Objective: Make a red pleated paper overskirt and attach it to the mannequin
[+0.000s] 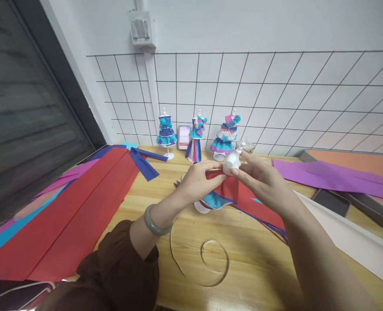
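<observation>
A small white mannequin [232, 163] leans between my hands near the middle of the table. Red fabric [228, 189] wraps its lower part, over a turquoise layer [213, 201] with a dark blue edge. My left hand [199, 179] is closed on the red fabric at the mannequin's waist, thumb below and fingers above. From the other side, my right hand [264, 179] grips the mannequin's torso between thumb and fingers. Part of the white round base [201, 208] shows beneath the skirt. Some fingertips are hidden behind the mannequin and cloth.
Three dressed mini mannequins, in blue [166, 133], in stripes [196, 140] and in pink [225, 136], stand at the back by a phone [184, 137]. Long red strips [71, 216] cover the left side. A curled cord [227, 263] lies in front; purple cloth [327, 177] lies right.
</observation>
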The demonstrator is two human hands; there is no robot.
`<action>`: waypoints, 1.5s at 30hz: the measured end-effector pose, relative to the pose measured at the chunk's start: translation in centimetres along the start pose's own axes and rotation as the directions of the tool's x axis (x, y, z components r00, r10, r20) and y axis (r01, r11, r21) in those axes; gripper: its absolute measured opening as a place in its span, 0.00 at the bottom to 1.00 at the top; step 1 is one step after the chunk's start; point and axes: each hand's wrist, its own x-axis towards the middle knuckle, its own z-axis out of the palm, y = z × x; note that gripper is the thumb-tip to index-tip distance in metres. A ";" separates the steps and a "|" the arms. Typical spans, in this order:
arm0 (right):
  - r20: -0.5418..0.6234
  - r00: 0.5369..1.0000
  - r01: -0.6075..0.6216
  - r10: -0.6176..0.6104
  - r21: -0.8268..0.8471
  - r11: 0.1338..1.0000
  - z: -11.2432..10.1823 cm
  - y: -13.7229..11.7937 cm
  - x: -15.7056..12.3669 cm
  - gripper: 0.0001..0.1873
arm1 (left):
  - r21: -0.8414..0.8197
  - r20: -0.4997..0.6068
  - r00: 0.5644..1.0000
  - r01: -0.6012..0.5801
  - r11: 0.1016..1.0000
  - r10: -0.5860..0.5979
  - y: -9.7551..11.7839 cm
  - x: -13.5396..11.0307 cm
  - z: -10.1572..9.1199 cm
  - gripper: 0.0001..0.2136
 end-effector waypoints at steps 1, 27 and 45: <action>0.025 0.999 -0.025 0.025 0.015 1.000 0.0 -0.2 0.0 0.29 | -0.006 0.000 1.000 0.000 1.000 0.000 0.0 0.0 0.0 0.13; 0.034 0.985 -0.172 0.170 0.052 0.984 -1.4 -1.7 -0.9 0.29 | -0.194 0.200 0.980 0.036 0.980 0.003 -0.5 0.3 -0.1 0.13; 0.267 0.863 -0.400 0.428 -0.156 0.903 -2.5 -1.2 -1.0 0.22 | -0.299 0.277 0.961 0.067 0.952 0.020 -2.2 0.7 -1.0 0.16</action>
